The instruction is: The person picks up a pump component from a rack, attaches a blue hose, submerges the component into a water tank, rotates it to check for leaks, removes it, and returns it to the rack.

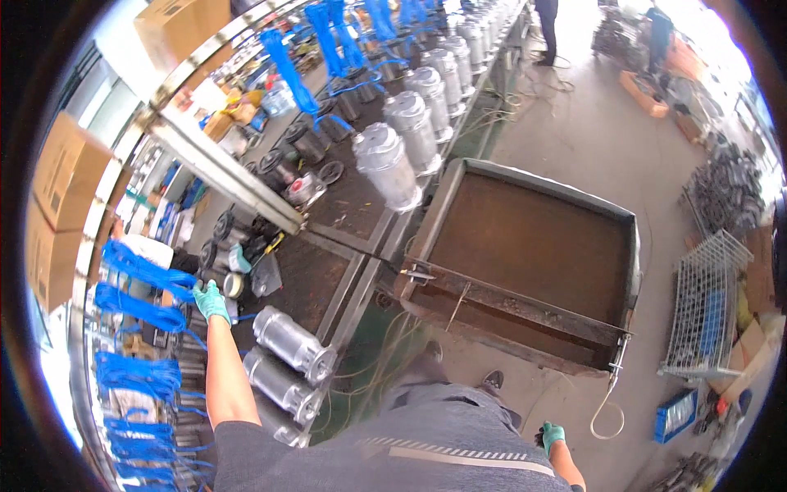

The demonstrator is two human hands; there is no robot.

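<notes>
My left hand (211,302), in a green glove, stretches out over the bench beside a bundle of blue cable (156,273). Its fingers look extended and slightly apart, with nothing visible in them; whether they touch the cable is unclear. Just beyond it lie dark round parts and a pale ring-shaped part (234,284). Silver metal cylinders (293,343) lie on their sides near my left forearm. Low on the right hangs my right hand (554,433), also green-gloved, its fingers curled. A dark patch (541,436) shows at those fingers, too small to identify.
A large brown-floored metal tray (533,238) with raised sides stands ahead. Upright silver cylinders (387,168) line the bench, with blue cables hanging behind. To the right are a wire rack (707,303) and a blue crate (676,416). People stand farther off; hoses cross the floor.
</notes>
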